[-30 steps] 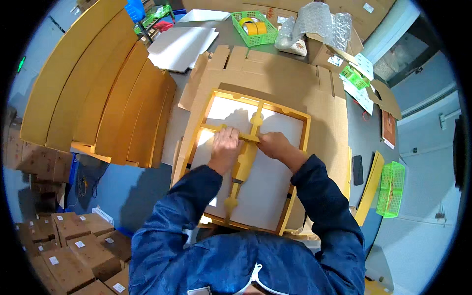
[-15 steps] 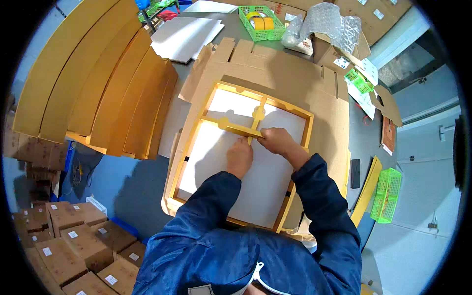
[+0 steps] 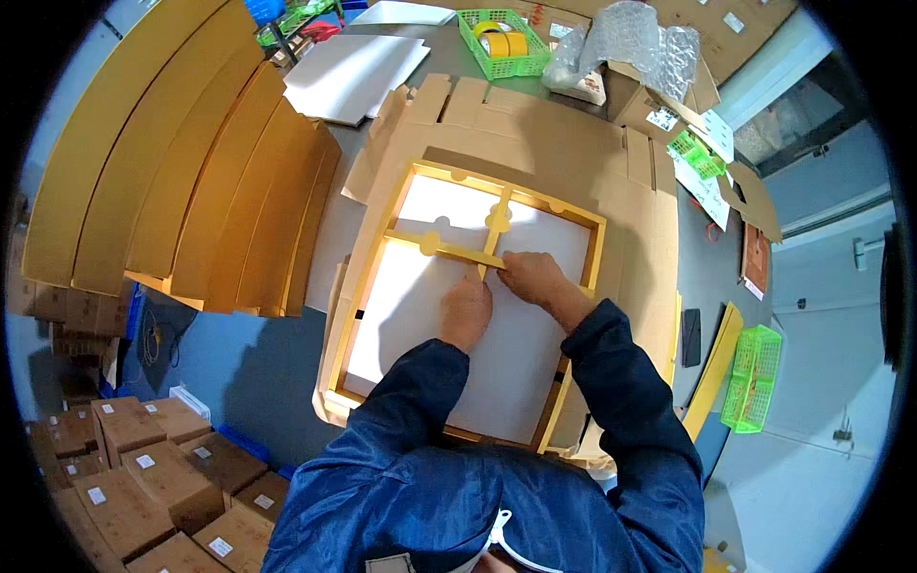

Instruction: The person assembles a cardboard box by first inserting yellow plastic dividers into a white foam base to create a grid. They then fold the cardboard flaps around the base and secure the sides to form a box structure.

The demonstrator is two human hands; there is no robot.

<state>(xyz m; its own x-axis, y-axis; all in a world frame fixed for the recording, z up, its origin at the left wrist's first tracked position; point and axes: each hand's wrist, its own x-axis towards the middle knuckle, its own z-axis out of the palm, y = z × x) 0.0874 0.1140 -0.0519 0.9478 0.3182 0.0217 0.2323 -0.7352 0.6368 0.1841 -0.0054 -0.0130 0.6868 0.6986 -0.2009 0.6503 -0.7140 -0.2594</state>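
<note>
A shallow yellow tray (image 3: 600,250) with a white bottom lies in front of me, its far part crossed by yellow divider strips. One long divider strip (image 3: 458,252) runs from the tray's left wall toward the middle, with a round tab on it. My right hand (image 3: 535,279) is closed on this strip's right end. A second divider strip (image 3: 501,212), also with a round tab, comes from the far wall and meets it. My left hand (image 3: 466,310) is closed around this strip's near end, just below the crossing. The fingertips are partly hidden.
Flat cardboard (image 3: 640,220) lies under the tray. Tall yellow panels (image 3: 205,181) stand at left, near white sheets (image 3: 355,72). A green basket (image 3: 506,59) holds tape rolls. At right are a black phone-like slab (image 3: 691,336) and another green basket (image 3: 752,379). Cartons (image 3: 158,468) stack lower left.
The long divider strip has turned from showing its broad side to showing mostly its narrow top edge, and sits lower at the crossing. Both hands keep their grip and have hardly moved.
</note>
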